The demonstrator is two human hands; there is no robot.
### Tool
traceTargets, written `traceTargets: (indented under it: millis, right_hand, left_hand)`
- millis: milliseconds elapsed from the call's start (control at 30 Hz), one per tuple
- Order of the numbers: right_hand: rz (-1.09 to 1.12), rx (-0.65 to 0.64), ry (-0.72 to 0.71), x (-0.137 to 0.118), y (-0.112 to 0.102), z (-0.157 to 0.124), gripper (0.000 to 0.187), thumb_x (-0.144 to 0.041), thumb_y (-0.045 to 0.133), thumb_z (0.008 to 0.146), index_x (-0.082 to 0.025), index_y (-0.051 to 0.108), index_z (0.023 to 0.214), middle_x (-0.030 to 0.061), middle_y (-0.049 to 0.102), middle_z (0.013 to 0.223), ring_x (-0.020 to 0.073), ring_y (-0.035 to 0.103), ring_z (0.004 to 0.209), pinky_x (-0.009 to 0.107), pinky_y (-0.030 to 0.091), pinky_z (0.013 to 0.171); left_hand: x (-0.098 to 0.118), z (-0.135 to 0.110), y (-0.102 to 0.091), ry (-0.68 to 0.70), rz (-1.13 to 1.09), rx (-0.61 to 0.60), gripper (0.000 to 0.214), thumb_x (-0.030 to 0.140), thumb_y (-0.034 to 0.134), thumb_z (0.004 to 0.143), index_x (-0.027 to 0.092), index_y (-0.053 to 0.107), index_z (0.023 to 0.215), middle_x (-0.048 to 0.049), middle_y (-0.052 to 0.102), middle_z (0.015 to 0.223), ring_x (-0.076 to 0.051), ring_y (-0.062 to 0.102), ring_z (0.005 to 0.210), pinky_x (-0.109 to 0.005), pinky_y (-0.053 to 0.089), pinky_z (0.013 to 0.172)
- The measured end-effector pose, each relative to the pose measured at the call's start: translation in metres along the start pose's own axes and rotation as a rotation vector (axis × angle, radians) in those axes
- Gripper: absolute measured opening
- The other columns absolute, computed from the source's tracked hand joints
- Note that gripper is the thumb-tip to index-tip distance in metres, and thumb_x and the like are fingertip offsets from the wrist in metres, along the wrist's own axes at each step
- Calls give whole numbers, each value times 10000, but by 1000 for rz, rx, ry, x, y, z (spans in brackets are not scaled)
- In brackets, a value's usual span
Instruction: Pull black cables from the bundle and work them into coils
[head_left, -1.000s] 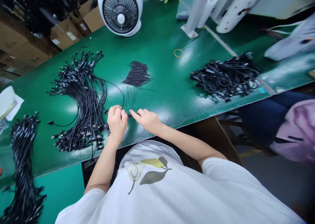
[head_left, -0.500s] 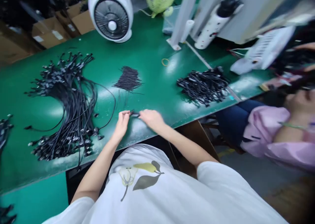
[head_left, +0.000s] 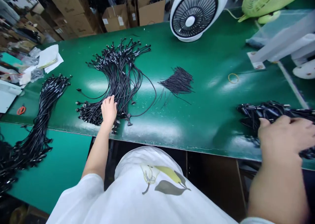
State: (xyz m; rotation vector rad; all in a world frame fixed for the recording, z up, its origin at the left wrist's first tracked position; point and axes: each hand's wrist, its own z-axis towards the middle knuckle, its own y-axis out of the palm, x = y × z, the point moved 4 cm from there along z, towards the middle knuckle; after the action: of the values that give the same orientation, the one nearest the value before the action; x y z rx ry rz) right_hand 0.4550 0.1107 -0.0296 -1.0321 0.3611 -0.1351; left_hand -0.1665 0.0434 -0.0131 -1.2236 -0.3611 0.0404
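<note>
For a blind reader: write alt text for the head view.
A person's left hand rests on a bundle of black cables on a green table, while the right hand lies on another cable pile. A white fan stands behind.

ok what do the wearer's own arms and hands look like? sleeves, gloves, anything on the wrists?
Left hand and right hand are bare: no gloves, no ring, watch or band showing. Forearms uncovered. White short-sleeved T-shirt; the left sleeve ends at the upper arm. Print on its front: leaf shapes in yellow-green and grey.

Probably a factory assembly bench [head_left: 197, 125]: cable bundles [head_left: 115, 73], stacked cartons [head_left: 115, 17].
</note>
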Motion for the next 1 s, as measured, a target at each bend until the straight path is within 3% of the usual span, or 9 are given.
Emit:
traceTargets:
  millis: [67,133,267,433,567,667,767,900,1000]
  right_hand:
    - [-38,-34,-12,-30,-13,-2,714,-714,175,833,-403,516,1378,300,613,1057,485,545,1053,621,286,678]
    - [-21,-207,-161,-80,-18,-10,659,-620,233,891,-293,544,1372,293,627,1065,447,589,1018,592,371,700]
    - [365,-514,-700,-231,-26,-54,463,-374,380,947,-156,564,1312,213,612,1238,308,570,1166,456,463,937]
    - [685,-388,-1136,-427,-33,-102,589,-341,542,924,-148,367,1451,186,363,1505,249,354,1381,414,383,1050]
    - [623,-429,-1274,-516,-22,-102,292,-296,418,989,-153,571,1192,127,590,1214,204,521,1118,337,403,929]
    - [529,-383,-1235,-537,-34,-72,318,-325,345,1017,-154,599,1105,94,614,1067,169,557,926,272,405,763]
    - [535,-115,-1134,-529,-82,-22,446,-330,221,1046,-122,609,1116,79,593,1062,148,566,952,237,382,738]
    - [421,84,-954,-488,-153,45,741,-461,27,1012,-28,613,1148,84,576,1080,146,584,979,236,351,720]
    - [209,79,-879,-438,-173,76,658,-499,172,1018,-64,660,1087,116,625,1027,146,604,917,242,321,654]
  left_hand:
    - [-18,23,3,-12,29,-111,315,203,485,895,122,617,1169,-232,576,1266,-329,507,1195,-508,352,1017]
    - [-28,38,2,2,-20,-195,207,179,509,867,129,656,1003,-202,628,1174,-296,556,1126,-476,369,1016]
    - [-18,43,-28,2,-384,-105,200,272,484,896,157,643,933,-115,693,1028,-210,624,990,-355,457,938]
    - [19,10,-88,130,-684,-115,200,351,553,883,188,667,907,-52,705,919,-158,657,794,-303,506,821]
    - [3,-22,-128,16,-805,-106,176,329,552,884,197,666,905,-15,650,752,-102,523,545,-273,477,624]
    - [-36,-37,-144,-149,-817,-30,189,352,545,884,201,643,943,-1,623,713,-104,486,538,-265,448,594]
    - [-75,-38,-140,-232,-640,-57,214,378,567,855,197,624,955,-9,644,757,-140,586,666,-276,469,693]
    - [-107,-24,-116,-270,-581,-46,242,416,527,845,194,593,916,-34,677,849,-178,643,798,-308,473,819]
    - [-107,-12,-96,-269,-609,-58,266,440,536,836,197,613,911,-39,682,855,-182,636,816,-304,466,816]
